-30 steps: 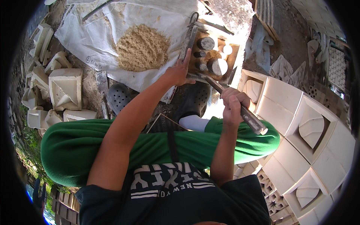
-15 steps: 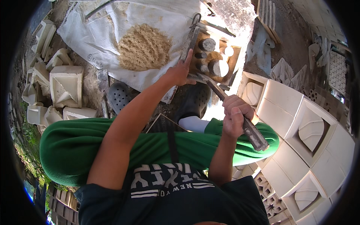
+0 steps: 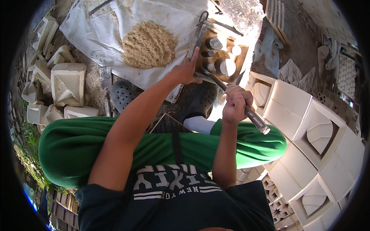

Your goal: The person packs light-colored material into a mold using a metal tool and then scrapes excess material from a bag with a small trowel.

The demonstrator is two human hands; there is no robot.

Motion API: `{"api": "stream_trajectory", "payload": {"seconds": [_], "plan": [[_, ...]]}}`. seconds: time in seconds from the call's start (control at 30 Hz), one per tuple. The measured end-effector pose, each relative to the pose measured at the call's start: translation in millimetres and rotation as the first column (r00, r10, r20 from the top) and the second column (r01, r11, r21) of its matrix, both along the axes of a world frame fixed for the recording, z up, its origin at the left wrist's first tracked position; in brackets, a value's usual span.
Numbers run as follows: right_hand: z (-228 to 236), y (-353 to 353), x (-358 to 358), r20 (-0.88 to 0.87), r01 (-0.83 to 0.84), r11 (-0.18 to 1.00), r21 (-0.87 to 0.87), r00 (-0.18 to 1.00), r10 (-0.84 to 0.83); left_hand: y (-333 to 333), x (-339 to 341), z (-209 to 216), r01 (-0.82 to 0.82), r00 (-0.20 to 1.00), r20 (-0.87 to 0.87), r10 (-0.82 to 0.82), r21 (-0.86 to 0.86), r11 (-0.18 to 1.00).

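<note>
My left hand (image 3: 185, 72) grips the near left corner of a mold (image 3: 242, 72), a shallow box with metal sides. Its index finger lies stretched along the left side bar, the thumb points right, and the other fingers are mostly hidden. Several grey cylinders (image 3: 225, 67) of different widths stand inside the mold among brown material. In my right hand (image 3: 236, 103) is a stout bar-shaped tool (image 3: 257, 121), fingers wrapped round its middle. The tool slants from over my right knee up to the mold's near edge, where its far end is hard to make out.
A sand heap (image 3: 149, 44) lies on a white sheet (image 3: 90, 32) left of the mold. Broken pale blocks (image 3: 68, 84) are piled at the left. Stacked cream blocks (image 3: 285, 109) with recessed faces stand close on my right. My dark clogs (image 3: 122, 94) are below the sheet.
My right hand has moved up and slightly left with the tool, whose near end has risen from my knee. The left hand stays at the mold's corner.
</note>
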State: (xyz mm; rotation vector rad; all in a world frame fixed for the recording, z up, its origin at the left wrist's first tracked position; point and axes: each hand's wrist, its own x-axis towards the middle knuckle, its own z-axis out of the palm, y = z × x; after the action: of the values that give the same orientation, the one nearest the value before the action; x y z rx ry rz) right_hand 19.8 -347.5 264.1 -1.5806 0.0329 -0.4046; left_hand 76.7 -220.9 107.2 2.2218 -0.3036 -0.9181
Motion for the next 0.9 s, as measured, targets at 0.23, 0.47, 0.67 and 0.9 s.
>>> {"api": "stream_trajectory", "payload": {"seconds": [0.23, 0.47, 0.67, 0.9], "plan": [[30, 10, 6, 0.122, -0.052, 0.999, -0.001, 0.991, 0.051, 1, 1, 0, 0.008, 1.0, -0.026, -0.008, -0.013, 1.0], [31, 13, 24, -0.112, -0.041, 0.999, 0.007, 0.993, 0.042, 3, 2, -3, 0.001, 0.998, -0.068, -0.002, -0.018, 1.0], [20, 10, 27, -0.218, -0.054, 0.993, -0.101, 0.975, 0.031, 2, 2, -4, 0.005, 0.998, -0.063, -0.008, -0.049, 0.999], [13, 8, 22, -0.119, -0.117, 0.979, -0.166, 0.988, 0.097, 1, 2, -3, 0.004, 0.999, -0.047, -0.006, -0.047, 0.999]]}}
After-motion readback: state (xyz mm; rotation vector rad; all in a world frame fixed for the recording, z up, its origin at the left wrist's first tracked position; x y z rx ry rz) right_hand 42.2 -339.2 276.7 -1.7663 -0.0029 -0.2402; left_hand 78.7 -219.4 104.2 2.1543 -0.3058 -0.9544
